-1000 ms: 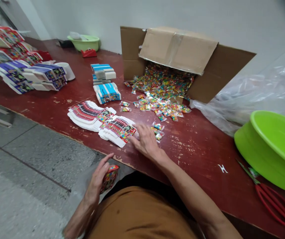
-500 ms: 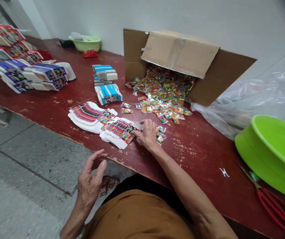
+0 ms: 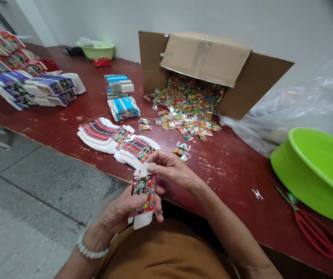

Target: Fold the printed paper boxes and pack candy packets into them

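My left hand (image 3: 125, 207) is wrapped round a small red printed candy box (image 3: 142, 188), thumb across its front. The box has white flaps sticking out at top and bottom. At the upper flap, my right hand (image 3: 172, 168) pinches the white card between thumb and fingers. Just beyond lie fanned stacks of flat red boxes (image 3: 99, 131) on the table. Small clear packets of colourful candies (image 3: 183, 149) lie past my right hand, and many more candy packets (image 3: 195, 95) spill from a cardboard carton (image 3: 204, 58).
Bundled blue boxes (image 3: 124, 108) stand behind the fanned stacks, with purple boxes (image 3: 51, 87) and red ones at the far left. To the right are a green basin (image 3: 308, 174), red-handled scissors (image 3: 314, 232) and plastic sheeting (image 3: 294, 104). The table's front edge runs below my hands.
My right hand has come from the fanned stack toward my body with one red box. My left hand, open and bare before, has moved up and closed round that box.
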Tool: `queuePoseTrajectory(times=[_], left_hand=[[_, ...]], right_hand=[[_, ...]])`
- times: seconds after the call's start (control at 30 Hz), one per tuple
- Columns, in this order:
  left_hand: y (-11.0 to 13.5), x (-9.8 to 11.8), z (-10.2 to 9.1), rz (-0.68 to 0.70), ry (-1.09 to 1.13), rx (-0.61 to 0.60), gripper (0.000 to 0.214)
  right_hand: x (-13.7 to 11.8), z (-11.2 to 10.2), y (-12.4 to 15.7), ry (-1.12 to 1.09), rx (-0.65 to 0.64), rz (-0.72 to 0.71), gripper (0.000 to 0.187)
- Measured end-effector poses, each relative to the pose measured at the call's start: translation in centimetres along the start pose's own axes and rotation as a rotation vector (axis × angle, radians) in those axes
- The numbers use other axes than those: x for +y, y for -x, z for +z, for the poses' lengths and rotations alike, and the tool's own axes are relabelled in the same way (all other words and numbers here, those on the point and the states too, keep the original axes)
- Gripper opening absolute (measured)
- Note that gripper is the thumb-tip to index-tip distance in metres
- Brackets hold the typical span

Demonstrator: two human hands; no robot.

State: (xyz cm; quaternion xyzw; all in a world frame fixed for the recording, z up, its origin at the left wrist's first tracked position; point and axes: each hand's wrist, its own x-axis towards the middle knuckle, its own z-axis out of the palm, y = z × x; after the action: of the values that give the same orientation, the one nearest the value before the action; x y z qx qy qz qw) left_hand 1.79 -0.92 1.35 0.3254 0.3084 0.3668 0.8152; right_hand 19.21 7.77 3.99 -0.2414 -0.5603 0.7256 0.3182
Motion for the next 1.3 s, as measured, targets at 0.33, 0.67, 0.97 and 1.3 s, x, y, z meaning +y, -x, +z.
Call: queuePoseTrajectory(times=[0.33,0.67,0.97,1.3], left_hand=[[0.0,0.0,1.6,0.159,-0.117,0.466,0.03],[-1.0,-0.6,1.1,0.374,-0.309,0.649,0.062],[-0.4,-0.7,1.1,0.475,-0.386,0.748,0.048],[0.2,-0.4,0.8,0.443,-0.381,0.745,0.016]], right_hand=[[1.0,1.3,1.5,-0.149,0.034,0.051,0.047],[2.6,1.7,1.3,0.133,0.349,-0.012,0.019],[4.1,2.3,1.2,0.034,0.381,-0.079,0.033],[4.6,2.4,0.9,-0.05,0.336,0.244,0.041]])
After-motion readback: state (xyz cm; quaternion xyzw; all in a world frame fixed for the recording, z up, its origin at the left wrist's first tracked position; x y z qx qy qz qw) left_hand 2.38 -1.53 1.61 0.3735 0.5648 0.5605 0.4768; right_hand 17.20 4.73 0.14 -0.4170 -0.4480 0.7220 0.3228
